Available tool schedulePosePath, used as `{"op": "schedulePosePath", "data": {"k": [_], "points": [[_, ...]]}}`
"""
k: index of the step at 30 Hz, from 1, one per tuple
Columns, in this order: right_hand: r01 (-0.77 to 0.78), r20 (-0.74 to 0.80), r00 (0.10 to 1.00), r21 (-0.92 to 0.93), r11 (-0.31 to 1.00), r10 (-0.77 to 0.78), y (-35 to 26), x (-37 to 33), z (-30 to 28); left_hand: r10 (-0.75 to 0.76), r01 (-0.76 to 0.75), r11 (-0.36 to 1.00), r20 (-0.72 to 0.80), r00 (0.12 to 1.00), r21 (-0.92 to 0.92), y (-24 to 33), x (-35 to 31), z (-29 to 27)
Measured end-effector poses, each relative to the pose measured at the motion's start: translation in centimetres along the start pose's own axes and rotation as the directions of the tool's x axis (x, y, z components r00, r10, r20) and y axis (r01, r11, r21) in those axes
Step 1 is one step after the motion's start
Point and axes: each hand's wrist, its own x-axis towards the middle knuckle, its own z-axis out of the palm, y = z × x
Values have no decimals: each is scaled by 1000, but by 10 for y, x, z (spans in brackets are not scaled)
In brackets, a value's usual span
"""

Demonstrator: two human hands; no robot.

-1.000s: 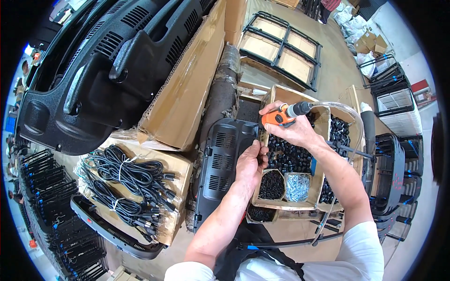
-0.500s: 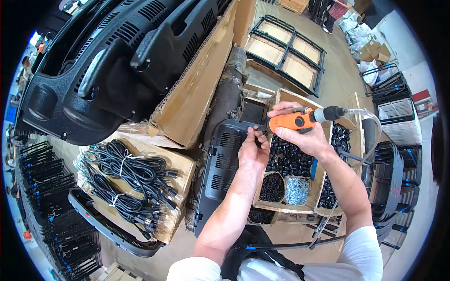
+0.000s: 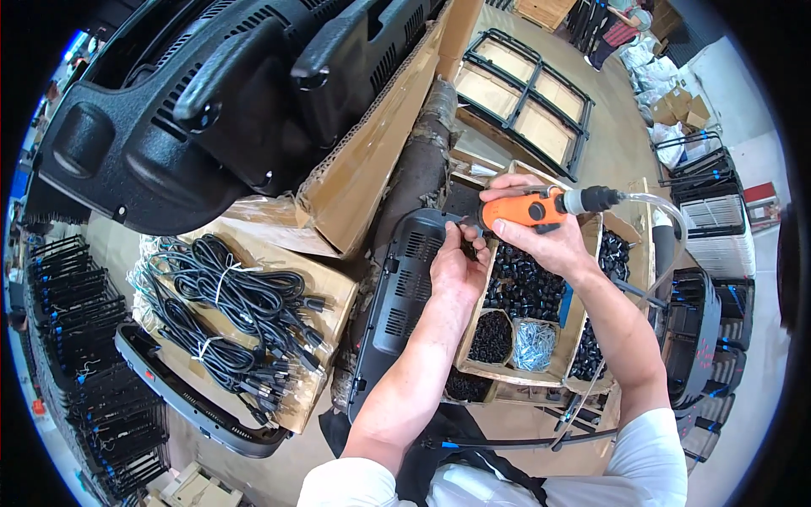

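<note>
Upper left of the frame: large black moulded plastic housings (image 3: 211, 110) with handles, stacked on flattened cardboard (image 3: 372, 160) so that they sit off the floor and beside my work.

Centre: the black vented panel (image 3: 405, 296), long and narrow, lies lengthwise away from me on the bench; its upper end is where I work.

Left of centre: bundles of black power cords (image 3: 228, 313), tied with white ties, lie in an open carton, near but apart from the panel.

Right of centre: a divided cardboard box (image 3: 507, 372) just beside the panel holds small black parts (image 3: 524, 283) and, in one compartment, pale silvery screws (image 3: 534, 345), within short reach of both hands.

My right hand (image 3: 549, 237) is wrapped around an orange pneumatic screwdriver (image 3: 528, 209), held level, its tip aimed left at the panel's upper end; a clear air hose (image 3: 659, 211) trails off to the right.

My left hand (image 3: 456, 266) rests on the panel's edge, fingertips pinched together at the driver's tip, apparently steadying a fastener; the fastener itself is too small to make out.
</note>
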Motion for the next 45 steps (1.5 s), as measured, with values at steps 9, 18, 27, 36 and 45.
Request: {"op": "schedulePosePath", "data": {"k": [9,18,27,36,45], "points": [[13,33,999,-77,997,-11,21,31,12,34,-99,922,177,984,374,-14,-46,-36],[75,130,990,-188,979,-51,31,44,13,-60,12,872,82,995,489,-18,-86,-68],[39,122,992,-174,984,-18,30,47,15,-18,-33,865,98,995,500,-12,-107,-88],[119,75,991,-170,978,-108,39,49,20,5,-11,922,17,1000,387,3,-94,-84],[27,-36,999,-45,999,-29,35,41,28,65,-56,962,-26,998,265,13,-83,-55]]}}
